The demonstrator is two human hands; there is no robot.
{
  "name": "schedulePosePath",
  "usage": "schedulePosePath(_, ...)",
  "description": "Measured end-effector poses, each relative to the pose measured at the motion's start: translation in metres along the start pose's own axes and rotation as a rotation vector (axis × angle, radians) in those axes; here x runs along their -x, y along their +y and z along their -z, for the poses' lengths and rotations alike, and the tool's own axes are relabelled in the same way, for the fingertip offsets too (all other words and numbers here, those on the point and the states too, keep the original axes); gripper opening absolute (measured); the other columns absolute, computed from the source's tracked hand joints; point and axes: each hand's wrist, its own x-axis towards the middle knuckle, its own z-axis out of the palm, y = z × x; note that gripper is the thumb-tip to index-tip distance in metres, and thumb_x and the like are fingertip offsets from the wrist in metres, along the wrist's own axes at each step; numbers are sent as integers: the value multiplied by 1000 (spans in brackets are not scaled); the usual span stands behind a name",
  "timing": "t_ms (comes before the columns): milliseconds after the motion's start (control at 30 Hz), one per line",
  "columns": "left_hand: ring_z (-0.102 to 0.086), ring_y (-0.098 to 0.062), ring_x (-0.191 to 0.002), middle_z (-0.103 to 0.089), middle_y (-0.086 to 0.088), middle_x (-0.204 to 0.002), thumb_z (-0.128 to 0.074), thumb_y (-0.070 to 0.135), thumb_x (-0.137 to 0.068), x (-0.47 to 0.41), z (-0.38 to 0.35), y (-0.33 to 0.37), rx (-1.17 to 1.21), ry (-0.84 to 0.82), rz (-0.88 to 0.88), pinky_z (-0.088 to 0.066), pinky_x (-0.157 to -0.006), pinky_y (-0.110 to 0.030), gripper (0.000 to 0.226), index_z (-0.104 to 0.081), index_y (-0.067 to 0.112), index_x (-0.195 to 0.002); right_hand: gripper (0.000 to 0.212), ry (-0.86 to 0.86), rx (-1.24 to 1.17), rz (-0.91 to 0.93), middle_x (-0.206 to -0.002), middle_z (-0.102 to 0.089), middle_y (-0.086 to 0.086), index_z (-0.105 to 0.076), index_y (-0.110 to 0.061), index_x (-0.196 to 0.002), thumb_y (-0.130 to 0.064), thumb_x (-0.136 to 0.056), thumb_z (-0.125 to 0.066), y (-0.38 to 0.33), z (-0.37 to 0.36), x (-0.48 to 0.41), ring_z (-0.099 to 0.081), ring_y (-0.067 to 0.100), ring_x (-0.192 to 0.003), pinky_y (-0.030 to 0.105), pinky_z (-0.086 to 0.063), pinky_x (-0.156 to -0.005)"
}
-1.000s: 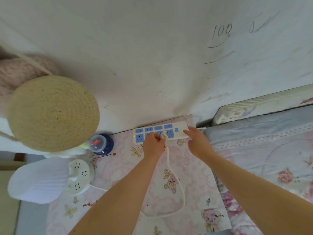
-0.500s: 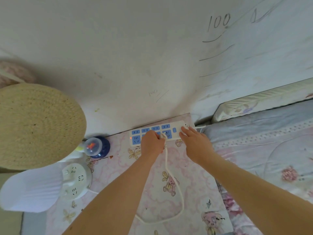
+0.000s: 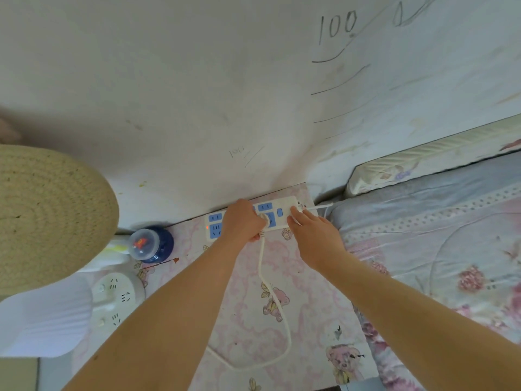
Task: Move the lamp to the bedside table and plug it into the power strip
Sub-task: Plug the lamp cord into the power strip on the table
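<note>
A white power strip (image 3: 284, 206) with blue sockets lies against the wall at the back of the pink-patterned bedside table (image 3: 310, 311). My left hand (image 3: 241, 221) is closed around the white plug, pressing it onto the strip's middle sockets. The white cord (image 3: 277, 309) runs from that hand down across the table in a loop. My right hand (image 3: 313, 235) rests fingertips on the strip's right end, holding it down. The lamp (image 3: 45, 320), white with a round socketed base (image 3: 118, 299), stands at the table's left edge.
A round woven straw disc (image 3: 48, 215) overhangs the left side. A blue bottle with a clear cap (image 3: 152, 244) stands near the wall beside the lamp. The bed with a floral quilt (image 3: 451, 263) borders the table on the right.
My left hand has pushed forward over the strip, covering more of the sockets. My right hand stays on the strip's right end. The view has shifted slightly to the right.
</note>
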Motion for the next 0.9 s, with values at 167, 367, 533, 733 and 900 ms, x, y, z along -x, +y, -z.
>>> schedulePosePath(167, -73, -29, -62, -73, -16, -67, -65, 15, -70, -2, -5, 11, -63, 55, 53, -62, -64, -40, 11, -62, 5, -69, 58, -19, -35, -30, -157, -15, 2, -29, -11, -141, -8, -85, -45, -4, 1, 1, -47, 21, -122, 37, -46, -92)
schedulePosePath(367, -70, -32, -71, -67, -13, -70, -62, 15, -71, -3, -17, 13, -103, 95, 68, -52, -57, -34, 11, -61, 4, -73, 60, -17, -53, -48, -157, -14, -1, -26, -12, -143, -6, -85, -45, -2, 2, 2, -50, 22, -118, 36, -49, -84)
schedulePosePath(533, -71, -32, -71, -72, -17, -77, -64, 14, -70, -4, -19, 13, -21, 96, 115, -60, -68, -36, 19, -67, 0, -83, 58, 10, -67, -38, -156, -17, -2, -28, -13, -142, -6, -86, -44, 0, 1, 4, -51, 22, -116, 35, -49, -82)
schedulePosePath(733, -63, -22, -48, -63, -8, -54, -72, 16, -72, -7, -18, 14, 95, 63, 216, -63, -67, -42, 15, -65, 4, -79, 55, 36, -55, -20, -154, -21, -2, -32, -14, -140, -7, -87, -44, 2, 4, 4, -50, 22, -116, 35, -48, -84)
schedulePosePath(900, -60, -18, -43, -62, -7, -53, -74, 19, -71, -9, -18, 16, 112, 62, 256, -61, -61, -36, 16, -61, 9, -69, 48, 26, -50, -31, -151, -27, 2, -39, -12, -136, -11, -88, -44, 0, 8, -1, -48, 23, -118, 37, -46, -91)
